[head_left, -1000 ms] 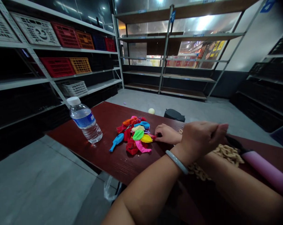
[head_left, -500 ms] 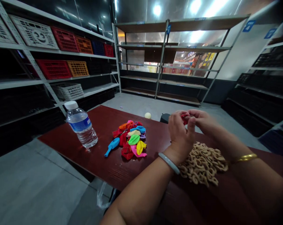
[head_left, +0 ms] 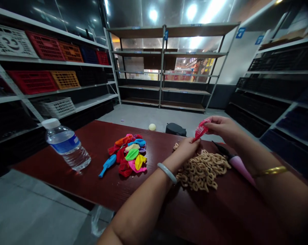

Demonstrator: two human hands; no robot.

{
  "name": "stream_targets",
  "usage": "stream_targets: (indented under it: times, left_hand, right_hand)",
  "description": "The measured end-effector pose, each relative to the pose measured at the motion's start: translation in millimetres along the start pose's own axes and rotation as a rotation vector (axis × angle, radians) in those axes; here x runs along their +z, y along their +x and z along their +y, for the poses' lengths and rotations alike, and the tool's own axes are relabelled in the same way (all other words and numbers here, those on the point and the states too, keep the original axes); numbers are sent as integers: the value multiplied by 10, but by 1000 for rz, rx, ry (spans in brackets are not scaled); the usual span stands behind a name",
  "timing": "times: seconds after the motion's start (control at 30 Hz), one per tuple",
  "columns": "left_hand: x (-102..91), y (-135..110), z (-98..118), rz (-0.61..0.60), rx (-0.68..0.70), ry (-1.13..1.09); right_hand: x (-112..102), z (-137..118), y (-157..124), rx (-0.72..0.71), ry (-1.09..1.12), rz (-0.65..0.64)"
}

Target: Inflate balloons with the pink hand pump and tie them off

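Note:
A red balloon with white print (head_left: 202, 130) is stretched out, limp, between my two hands above the table. My left hand (head_left: 186, 149) pinches its lower end, and my right hand (head_left: 220, 126) grips the upper end. Below them lies a heap of small tan ring-shaped pieces (head_left: 203, 170). Left of the heap is a pile of uninflated balloons (head_left: 132, 154) in several colours, with a blue balloon (head_left: 108, 165) at its near left edge. Partly hidden by my right forearm is a pink object with a black end (head_left: 242, 167).
A water bottle (head_left: 68, 144) with a white cap stands on the left of the dark red table (head_left: 92, 190). Beyond the table are a black object (head_left: 175, 129) and a pale round thing (head_left: 152, 127) on the floor. Shelves with crates (head_left: 45, 46) line the left.
My hands have moved apart, drawing the red balloon out between them where it was mostly hidden before. The view has turned right, and the pink-and-black object now shows.

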State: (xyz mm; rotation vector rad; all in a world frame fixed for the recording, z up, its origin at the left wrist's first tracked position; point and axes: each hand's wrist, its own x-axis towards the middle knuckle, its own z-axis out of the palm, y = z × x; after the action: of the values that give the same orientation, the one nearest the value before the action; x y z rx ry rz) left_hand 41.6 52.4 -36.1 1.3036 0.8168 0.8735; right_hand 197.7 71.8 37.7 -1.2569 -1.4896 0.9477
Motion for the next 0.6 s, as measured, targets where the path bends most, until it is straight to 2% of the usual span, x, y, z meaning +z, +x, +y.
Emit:
stream_targets:
  times: [0.1,0.2,0.27,0.33,0.47,0.57,0.6]
  left_hand:
    - [29,-117,82,-194,-15,-127]
    - [11,-214,185,-341,-28,-451]
    - [-45,-232,248,-295,-14,-673]
    - [-127,-216,290,-171,-9,-846]
    - [-293,-149,308,42,-75,-1065]
    - [-378,-114,294,87,-79,-1180]
    - [-400,-106,288,83,-68,-1210]
  right_hand:
    - [-136,77,-25,9,20,9]
    - [-322,183,-141,4,-66,77]
    - [-507,322,-270,14,-209,164]
    - [-738,552,-417,40,-418,237]
    - [-1192,1217,-682,78,-907,219]
    - [-1366,1639,-826,95,-997,96]
    - [-1385,1712,-863,76,-1011,98]
